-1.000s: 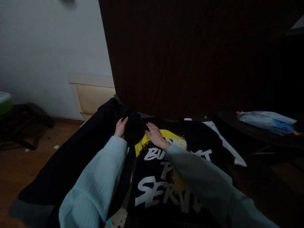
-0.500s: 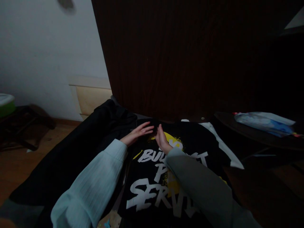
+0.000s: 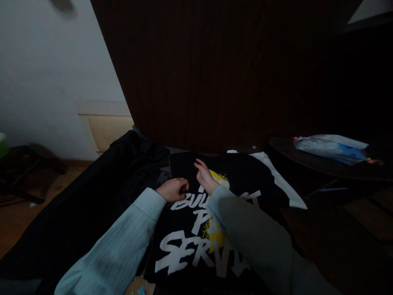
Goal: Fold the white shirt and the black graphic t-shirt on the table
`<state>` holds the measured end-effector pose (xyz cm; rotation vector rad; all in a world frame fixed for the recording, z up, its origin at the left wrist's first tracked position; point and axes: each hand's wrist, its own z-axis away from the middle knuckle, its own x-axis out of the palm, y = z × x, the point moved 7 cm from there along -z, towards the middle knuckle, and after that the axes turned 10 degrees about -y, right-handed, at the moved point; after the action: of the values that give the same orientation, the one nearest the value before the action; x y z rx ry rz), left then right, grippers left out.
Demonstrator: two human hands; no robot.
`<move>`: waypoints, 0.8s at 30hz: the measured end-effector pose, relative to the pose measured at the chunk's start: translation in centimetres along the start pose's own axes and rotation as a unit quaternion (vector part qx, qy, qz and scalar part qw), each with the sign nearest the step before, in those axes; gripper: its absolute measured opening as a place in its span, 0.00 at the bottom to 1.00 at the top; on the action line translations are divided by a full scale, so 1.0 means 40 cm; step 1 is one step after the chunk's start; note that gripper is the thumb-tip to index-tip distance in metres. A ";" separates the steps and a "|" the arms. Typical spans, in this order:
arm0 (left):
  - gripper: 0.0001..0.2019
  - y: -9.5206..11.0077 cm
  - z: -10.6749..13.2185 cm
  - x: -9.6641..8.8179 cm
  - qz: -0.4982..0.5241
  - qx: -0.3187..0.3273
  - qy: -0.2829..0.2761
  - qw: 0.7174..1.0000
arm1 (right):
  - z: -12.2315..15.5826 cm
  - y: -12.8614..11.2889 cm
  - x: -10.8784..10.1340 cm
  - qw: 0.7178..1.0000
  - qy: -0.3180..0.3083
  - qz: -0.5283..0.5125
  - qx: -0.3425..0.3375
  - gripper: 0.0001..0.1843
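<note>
In the head view, a black T-shirt [image 3: 196, 241] of soft, matte cloth lies flat in the lower centre of the frame. It bears blocky white brush lettering and a speckled yellow patch, and both sleeves cover part of the print. The left hand [image 3: 172, 189] rests on the shirt's upper part, curled into a loose fist; it is too dark to tell if it pinches any cloth. The right hand [image 3: 205, 177] lies beside it, fingers loosely spread on the fabric. A crumpled dark garment [image 3: 92, 196] fills the lower left. At the right, a glossy plastic bag [image 3: 330, 146] sits on a dark rounded counter [image 3: 294, 157], cut off by shadow.
</note>
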<state>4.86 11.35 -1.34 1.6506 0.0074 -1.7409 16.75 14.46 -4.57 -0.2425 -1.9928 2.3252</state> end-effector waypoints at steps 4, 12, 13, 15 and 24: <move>0.06 -0.009 -0.007 0.007 0.035 0.026 -0.011 0.999 | 0.006 -0.016 0.003 0.996 -0.022 0.083 -0.023 0.25; 0.06 -0.014 -0.003 -0.006 0.068 0.027 -0.003 0.997 | -0.027 -0.078 -0.057 0.958 -0.064 0.275 -0.044 0.12; 0.06 -0.012 -0.001 -0.008 0.074 0.024 -0.005 0.997 | -0.027 -0.089 -0.067 0.950 -0.075 0.299 -0.049 0.11; 0.06 -0.009 0.004 -0.015 0.087 0.022 -0.006 0.996 | -0.023 -0.102 -0.076 0.921 -0.113 0.371 -0.044 0.08; 0.10 -0.021 0.014 -0.003 0.126 0.027 -0.069 0.989 | 0.011 -0.089 -0.077 0.857 -0.225 0.461 0.037 0.05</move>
<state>3.95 11.75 -1.52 1.4942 -0.3030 -1.6680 19.54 14.10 -0.76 -0.9017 -2.3085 3.2689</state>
